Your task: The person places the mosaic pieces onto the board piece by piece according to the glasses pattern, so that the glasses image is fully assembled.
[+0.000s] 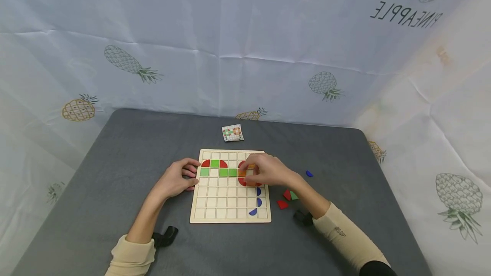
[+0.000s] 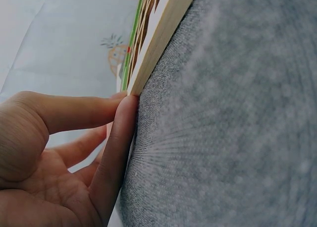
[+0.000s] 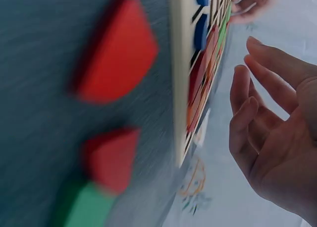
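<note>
A wooden grid board point(image 1: 211, 202) lies on the table, with green squares point(image 1: 232, 172), orange pieces point(image 1: 242, 173) and red rounded pieces point(image 1: 206, 163) set in its upper rows. Lower right on the board are several blue half-round pieces point(image 1: 259, 202). My left hand point(image 1: 175, 178) touches the board's left edge with thumb and finger. In the left wrist view, fingertips point(image 2: 128, 108) meet the board's side. My right hand point(image 1: 270, 170) is over the red and orange group, partly covering it. In the right wrist view its fingers point(image 3: 240, 95) are loosely bent with nothing visible between them.
A small pattern card point(image 1: 232, 133) lies beyond the board. Right of the board are loose red pieces point(image 1: 282, 204), a green piece point(image 1: 293, 195) and a blue piece point(image 1: 309, 173). A printed cloth point(image 1: 261, 24) hangs behind the grey table point(image 1: 115, 173).
</note>
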Motion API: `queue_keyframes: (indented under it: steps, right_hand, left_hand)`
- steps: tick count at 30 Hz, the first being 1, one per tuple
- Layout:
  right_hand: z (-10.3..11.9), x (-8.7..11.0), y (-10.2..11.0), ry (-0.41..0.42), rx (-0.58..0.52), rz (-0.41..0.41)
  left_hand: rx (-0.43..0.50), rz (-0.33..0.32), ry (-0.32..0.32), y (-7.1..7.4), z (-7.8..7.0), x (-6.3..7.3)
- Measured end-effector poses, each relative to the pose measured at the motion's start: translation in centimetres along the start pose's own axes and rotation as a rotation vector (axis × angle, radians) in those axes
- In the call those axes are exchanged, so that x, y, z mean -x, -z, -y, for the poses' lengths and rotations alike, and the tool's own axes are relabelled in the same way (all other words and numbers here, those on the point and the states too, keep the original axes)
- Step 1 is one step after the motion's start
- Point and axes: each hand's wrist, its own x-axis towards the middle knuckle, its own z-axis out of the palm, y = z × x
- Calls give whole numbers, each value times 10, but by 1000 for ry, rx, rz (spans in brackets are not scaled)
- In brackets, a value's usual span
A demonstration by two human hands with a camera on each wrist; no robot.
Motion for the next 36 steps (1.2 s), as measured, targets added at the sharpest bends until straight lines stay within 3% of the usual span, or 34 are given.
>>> queue_keyframes:
  steps: [12, 19, 23, 31, 36]
  right_hand:
    - [-33, 77, 11, -131, -36, 23]
    - [-52, 106, 13, -191, -73, 63]
    - [-57, 114, 12, -177, -86, 56]
    - [-59, 110, 4, -193, 60, -24]
    - [-61, 107, 7, -202, -2, -34]
  left_hand:
    - [5, 6, -2, 0, 2, -1]
    - [8, 4, 1, -1, 2, -2]
    - [8, 2, 2, -1, 2, -1]
    - [-3, 0, 0, 0, 2, -1]
    - [-6, -2, -5, 0, -1, 1]
